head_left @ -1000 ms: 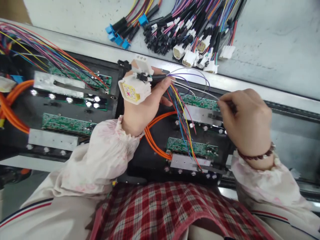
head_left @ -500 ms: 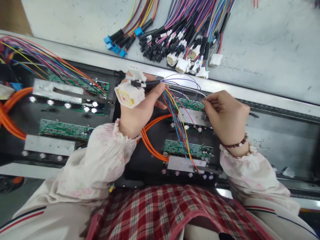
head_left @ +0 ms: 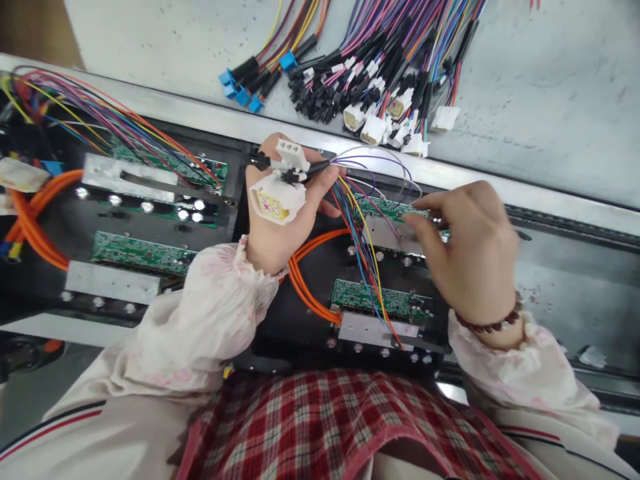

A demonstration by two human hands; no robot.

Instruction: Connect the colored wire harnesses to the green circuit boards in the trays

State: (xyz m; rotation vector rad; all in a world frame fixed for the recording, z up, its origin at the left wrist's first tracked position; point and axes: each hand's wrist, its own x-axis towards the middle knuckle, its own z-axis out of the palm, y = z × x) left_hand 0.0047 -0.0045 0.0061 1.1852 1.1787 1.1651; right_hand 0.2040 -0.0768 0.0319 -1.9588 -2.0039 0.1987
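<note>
- Your left hand [head_left: 280, 233] at eleven o'clock, closed around white connectors [head_left: 277, 203] trailing coloured wires [head_left: 360, 213]
- Your right hand [head_left: 465, 247] at one o'clock, fingertips [head_left: 413, 221] pinched above a green circuit board [head_left: 385, 207]; can't tell if they're gripping anything
- Loose wire harnesses [head_left: 380, 87] farther out, twelve o'clock

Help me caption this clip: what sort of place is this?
Probably an electronics assembly workshop: green printed circuit boards on a black panel, and multicoloured wire harnesses with white and blue plastic connectors heaped nearby.
</note>
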